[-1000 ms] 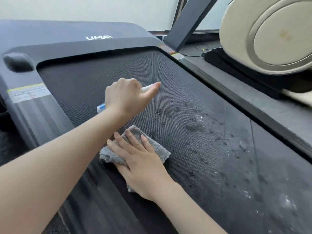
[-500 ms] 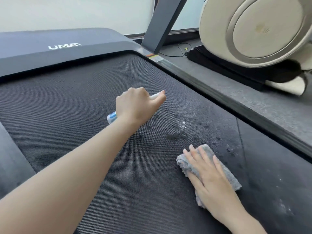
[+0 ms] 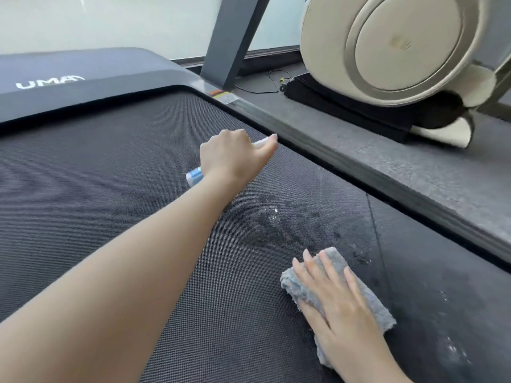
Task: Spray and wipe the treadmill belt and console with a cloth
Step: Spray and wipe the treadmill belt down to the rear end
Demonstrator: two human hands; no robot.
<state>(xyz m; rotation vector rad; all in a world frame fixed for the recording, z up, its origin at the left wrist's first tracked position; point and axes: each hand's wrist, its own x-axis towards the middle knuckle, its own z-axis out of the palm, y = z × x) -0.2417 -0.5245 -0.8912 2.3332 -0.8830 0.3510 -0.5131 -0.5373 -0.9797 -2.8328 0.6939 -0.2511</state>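
Note:
The black textured treadmill belt (image 3: 110,189) fills most of the head view, with wet spray droplets (image 3: 273,222) near its right side. My left hand (image 3: 232,156) grips a small white and blue spray bottle (image 3: 195,176) above the belt, its white tip poking out by my index finger. Lower right, my right hand (image 3: 340,299) presses flat on a folded grey cloth (image 3: 378,310) lying on the belt, just below the droplets. The console is out of view.
The grey motor cover (image 3: 83,76) with white lettering lies at the belt's far end. A dark upright post (image 3: 229,42) rises at the right rail (image 3: 345,164). A beige exercise machine (image 3: 401,48) stands on a black mat beyond the rail.
My right hand has slid the cloth from the belt's left side across to the right, below the droplets. My left hand with the bottle has shifted further toward the right rail.

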